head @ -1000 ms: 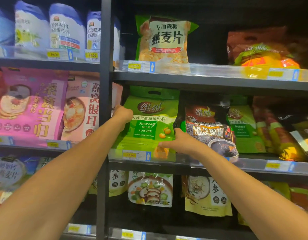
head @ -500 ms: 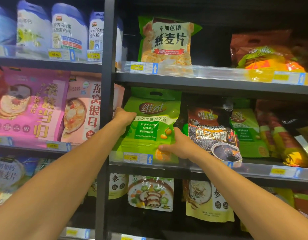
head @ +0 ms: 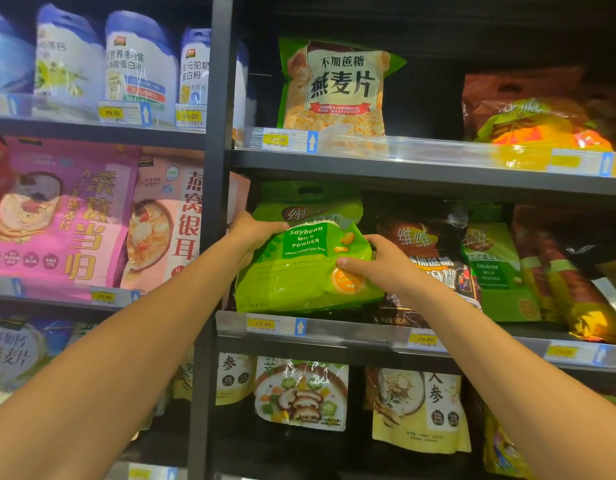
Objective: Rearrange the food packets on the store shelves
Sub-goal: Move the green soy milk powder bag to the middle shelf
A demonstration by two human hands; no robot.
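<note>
Green plastic soybean milk powder packet (head: pixel 299 271), held on the middle shelf (head: pixel 351 336) of the right-hand bay, just right of the dark upright post (head: pixel 215 202). The packet's front panel is creased and bulges outward. Its lower edge lies just above the clear price rail with the yellow 19.90 tag (head: pixel 263 323); whether it rests on the shelf cannot be told.

Left grip (head: pixel 253 232): closed on the packet's upper left edge, with the thumb laid across the front and the remaining fingers hidden behind the packet. Right grip (head: pixel 379 263): closed on the right edge lower down, with the thumb pressed flat on the front near the orange emblem and the fingers curled round the side. Both bare forearms reach forward and upward from the lower corners and converge on the packet, the wrists nearly straight.

The right grip overlaps the front of a dark brown and black packet (head: pixel 428 251) standing just beside the green one. On the shelf above stands 1 green-edged oat flake packet (head: pixel 334 88), upright and well apart from both grips.
</note>
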